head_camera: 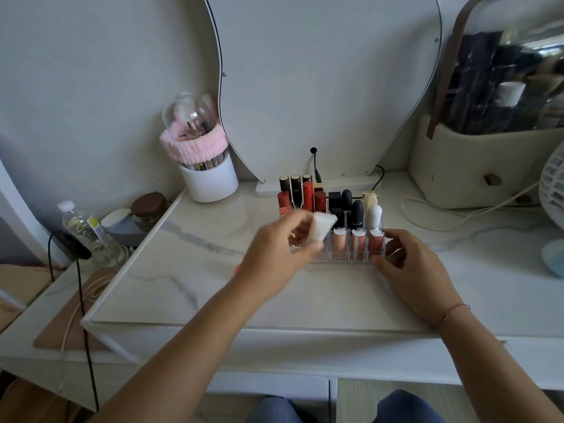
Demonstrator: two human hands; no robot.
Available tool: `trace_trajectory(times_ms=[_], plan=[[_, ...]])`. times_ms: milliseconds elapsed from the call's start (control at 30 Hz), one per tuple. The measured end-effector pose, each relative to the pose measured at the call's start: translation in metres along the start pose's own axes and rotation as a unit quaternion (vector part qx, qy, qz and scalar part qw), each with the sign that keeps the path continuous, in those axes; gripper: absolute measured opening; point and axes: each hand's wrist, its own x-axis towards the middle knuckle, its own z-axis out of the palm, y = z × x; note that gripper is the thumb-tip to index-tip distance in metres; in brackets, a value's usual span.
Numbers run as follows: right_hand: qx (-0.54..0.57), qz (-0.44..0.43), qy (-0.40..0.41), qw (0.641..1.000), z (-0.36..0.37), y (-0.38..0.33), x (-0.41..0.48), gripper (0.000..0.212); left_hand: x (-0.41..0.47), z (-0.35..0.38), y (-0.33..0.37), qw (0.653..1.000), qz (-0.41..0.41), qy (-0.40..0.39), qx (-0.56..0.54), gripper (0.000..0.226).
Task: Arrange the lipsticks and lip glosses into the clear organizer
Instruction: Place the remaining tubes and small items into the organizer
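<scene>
Left hand (274, 248) with white item (322, 225) blocks organizer (348, 258); brush holder (210, 181) behind-left.

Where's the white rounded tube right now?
Head view: the white rounded tube stands at the right end of the clear organizer, behind the rightmost pink lip gloss, right of a black tube.

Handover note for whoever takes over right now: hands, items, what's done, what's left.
Hands: left hand pinches a blurred white item above the front-left of the clear acrylic organizer. Right hand holds its front-right corner.
Done: red tubes at back left, black lipsticks in the middle, three pink lip glosses in front.
Left: seat the white item. Check the pink object mostly hidden by the left hand.
</scene>
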Motion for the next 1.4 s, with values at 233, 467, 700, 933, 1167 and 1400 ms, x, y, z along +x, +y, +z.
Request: trace_trajectory(times_ms=[233, 467, 700, 933, 1167, 1400], plan=[[0.002, 0.003, 0.005, 1.0, 0.0, 0.0, 0.0, 0.043, 0.043, -0.015, 0.006, 0.993, -0.031, 0.114, -0.02, 0.043], [0.003, 0.001, 0.007, 1.0, 0.001, 0.002, 0.0, 0.043, 0.046, -0.006, -0.007, 0.987, -0.011, 0.138, 0.078, 0.029], [0.005, 0.001, 0.007, 1.0, 0.001, 0.001, 0.0, 0.044, 0.046, 0.001, -0.01, 0.981, 0.002, 0.161, 0.104, 0.011], [0.008, 0.002, 0.007, 1.0, 0.001, 0.002, 0.001, 0.043, 0.048, 0.003, -0.012, 0.982, -0.022, 0.167, 0.086, 0.013], [0.009, -0.003, 0.006, 1.0, 0.001, 0.001, 0.0, 0.042, 0.047, 0.004, -0.018, 0.98, -0.056, 0.176, 0.073, 0.01], [0.008, -0.004, 0.006, 1.0, 0.001, 0.001, 0.0, 0.042, 0.046, 0.002, -0.016, 0.98, -0.073, 0.177, 0.056, 0.014]])
